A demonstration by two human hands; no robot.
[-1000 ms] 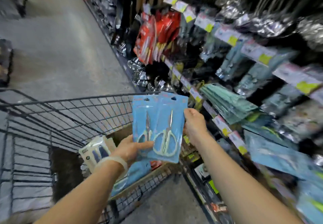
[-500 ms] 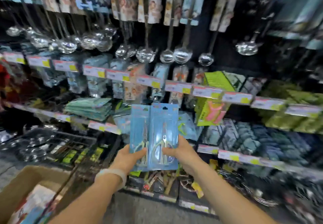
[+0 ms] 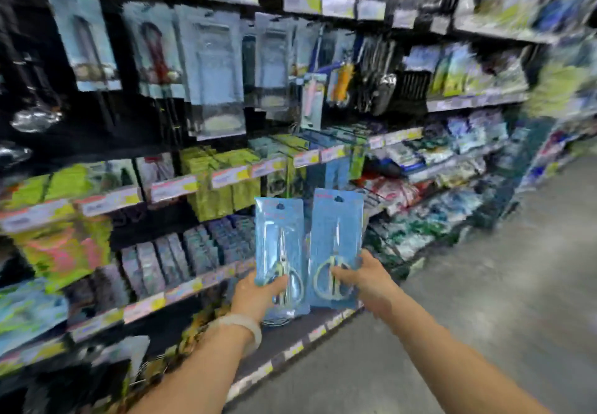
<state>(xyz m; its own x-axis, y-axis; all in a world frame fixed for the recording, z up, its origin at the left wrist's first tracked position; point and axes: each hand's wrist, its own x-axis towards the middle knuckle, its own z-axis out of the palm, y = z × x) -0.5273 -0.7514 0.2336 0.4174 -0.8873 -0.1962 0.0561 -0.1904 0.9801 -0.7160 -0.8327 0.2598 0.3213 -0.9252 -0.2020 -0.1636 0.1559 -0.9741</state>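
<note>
Left hand (image 3: 255, 294), pale band at the wrist, pinches the lower edge of the left scissors pack (image 3: 280, 252), thumb across its front, card upright. Right hand (image 3: 365, 279) grips the right scissors pack (image 3: 336, 245) the same way, just beside the first, edges near touching. Both packs sit in front of the blurred shelves (image 3: 193, 187), aisle floor (image 3: 500, 284) to the right.

Print on the shelf price tags (image 3: 171, 187) and blue scissor packs (image 3: 336, 223) is too blurred to read.
</note>
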